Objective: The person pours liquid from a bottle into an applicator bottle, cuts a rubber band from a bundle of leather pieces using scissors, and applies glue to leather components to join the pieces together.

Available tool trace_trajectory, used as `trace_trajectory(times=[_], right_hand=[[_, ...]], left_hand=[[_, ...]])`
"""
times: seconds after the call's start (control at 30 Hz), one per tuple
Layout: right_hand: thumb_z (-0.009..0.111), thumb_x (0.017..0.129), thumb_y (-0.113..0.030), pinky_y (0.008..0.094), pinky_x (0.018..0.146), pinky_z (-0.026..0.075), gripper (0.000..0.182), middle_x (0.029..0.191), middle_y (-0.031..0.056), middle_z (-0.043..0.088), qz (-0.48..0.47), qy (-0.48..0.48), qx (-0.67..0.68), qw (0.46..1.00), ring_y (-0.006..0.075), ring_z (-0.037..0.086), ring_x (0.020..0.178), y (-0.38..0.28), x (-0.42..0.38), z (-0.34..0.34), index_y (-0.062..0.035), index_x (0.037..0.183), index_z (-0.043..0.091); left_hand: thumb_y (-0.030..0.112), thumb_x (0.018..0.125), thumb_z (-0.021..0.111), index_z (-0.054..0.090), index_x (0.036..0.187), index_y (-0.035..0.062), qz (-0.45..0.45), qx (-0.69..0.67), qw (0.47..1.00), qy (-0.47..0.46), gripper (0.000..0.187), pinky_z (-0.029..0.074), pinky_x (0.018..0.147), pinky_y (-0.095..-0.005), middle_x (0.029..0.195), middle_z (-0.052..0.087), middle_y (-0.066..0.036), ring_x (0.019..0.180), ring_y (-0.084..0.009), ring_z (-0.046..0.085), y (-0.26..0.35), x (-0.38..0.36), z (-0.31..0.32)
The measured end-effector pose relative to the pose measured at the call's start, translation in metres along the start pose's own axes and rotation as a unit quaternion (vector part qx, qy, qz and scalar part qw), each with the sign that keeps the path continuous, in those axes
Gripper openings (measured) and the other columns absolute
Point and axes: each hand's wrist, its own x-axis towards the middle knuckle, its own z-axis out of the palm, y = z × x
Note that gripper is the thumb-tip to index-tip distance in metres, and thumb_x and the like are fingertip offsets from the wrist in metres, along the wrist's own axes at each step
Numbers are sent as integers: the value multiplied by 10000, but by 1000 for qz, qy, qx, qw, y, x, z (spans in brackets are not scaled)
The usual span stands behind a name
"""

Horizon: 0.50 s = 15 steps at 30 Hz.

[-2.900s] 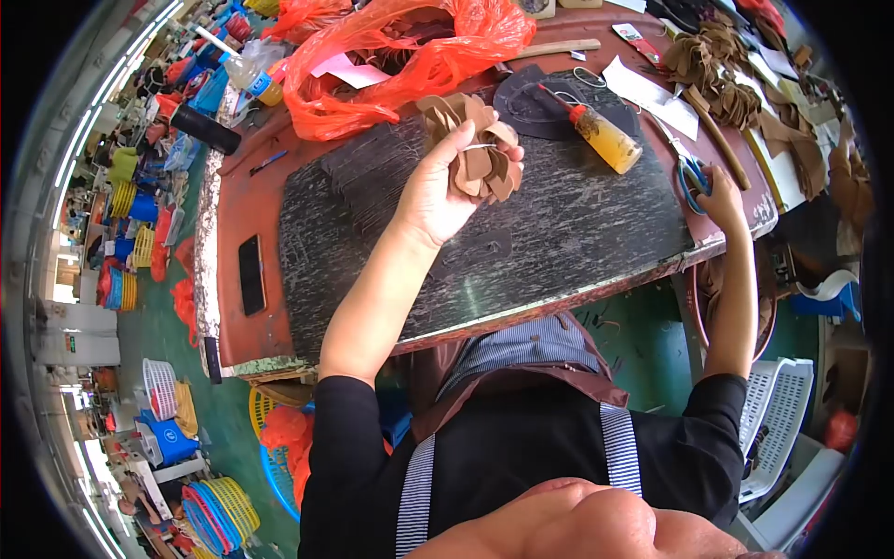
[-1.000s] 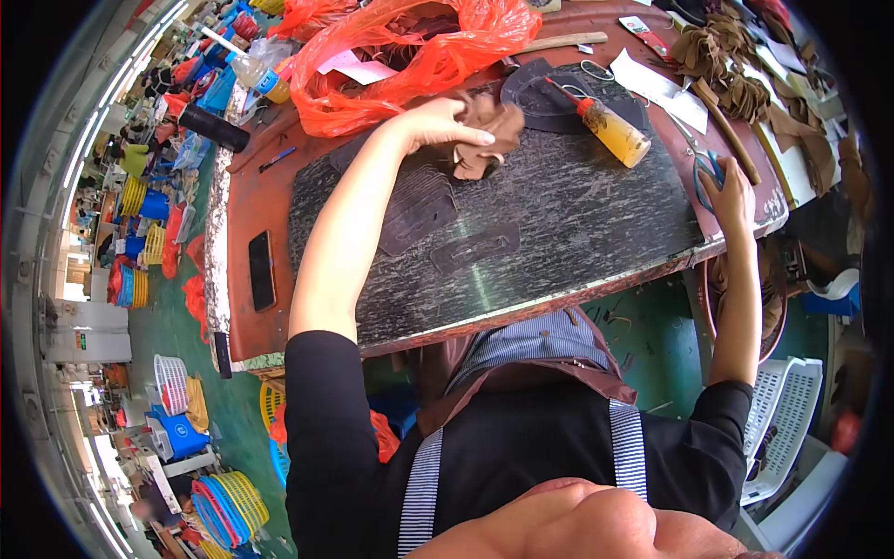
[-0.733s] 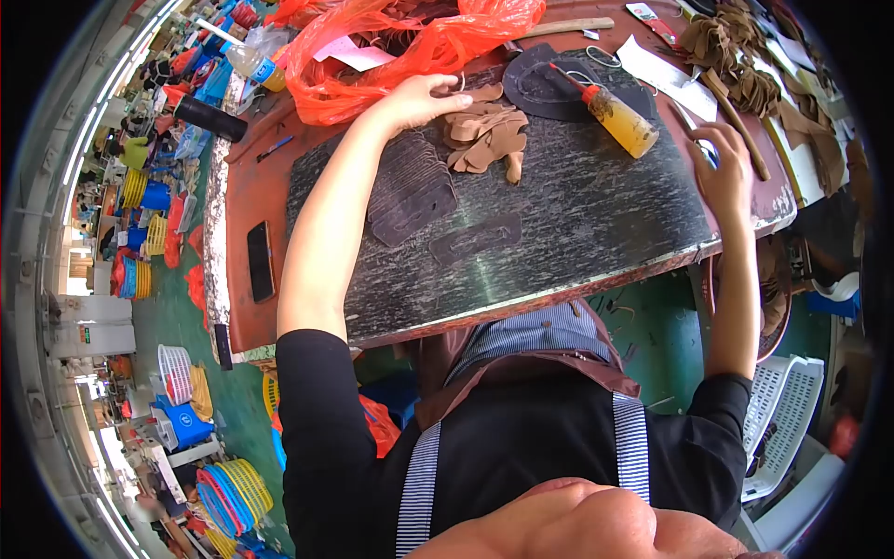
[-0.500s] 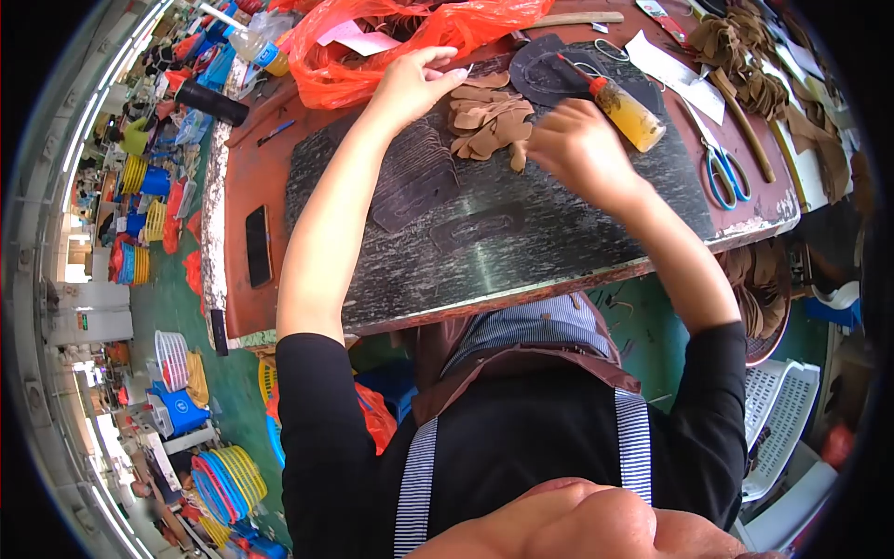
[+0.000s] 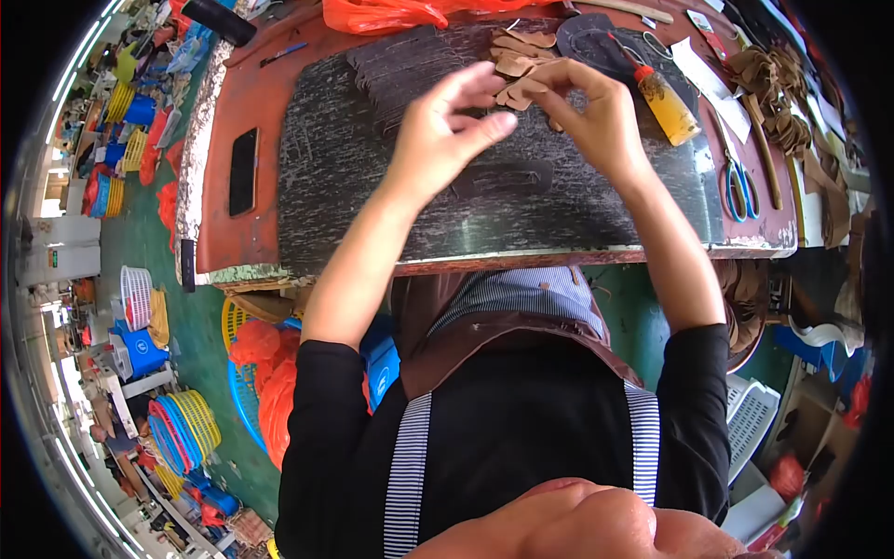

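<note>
Both my hands have shifted since half a second ago: my left hand has come back from beside the red plastic bag, and my right hand has drawn in closer to it. Now they face each other at the near edge of the brown cut pieces, which lie in a loose, overlapping heap towards the far side of the black board.

On my left, the fingers curve forward, with the thumb standing apart from them and a gap between. On my right, thumb and fingertips come close together over the nearest pieces; I cannot tell whether they pinch one.

Left of the heap is the dark ridged stack, and a dark flat piece lies nearer me. Past my right hand, the yellow bottle lies tilted beside the dark curved piece. My scissors lie farther right, near the wooden stick; the phone rests well apart, on the left of the table.
</note>
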Motion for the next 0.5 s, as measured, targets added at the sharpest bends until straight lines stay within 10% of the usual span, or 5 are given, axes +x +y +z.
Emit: trace_trajectory(times=[0.07, 0.5], right_hand=[[708, 888, -76, 234, 766, 497, 118, 875, 14, 681, 120, -10, 246, 962, 71, 618, 832, -12, -17, 11, -3, 966, 655], [719, 906, -105, 200, 680, 496, 127, 845, 20, 703, 260, -86, 233, 933, 55, 629, 746, -11, -57, 17, -8, 962, 659]], left_hand=[[149, 895, 738, 485, 1379, -40, -42, -157, 985, -53, 578, 510, 921, -279, 1219, 640, -100, 1098, -134, 601, 0, -11, 17], [120, 952, 654, 707, 960, -21, -67, 83, 994, -36, 151, 510, 674, -224, 807, 695, -37, 771, -64, 628, 4, -49, -12]])
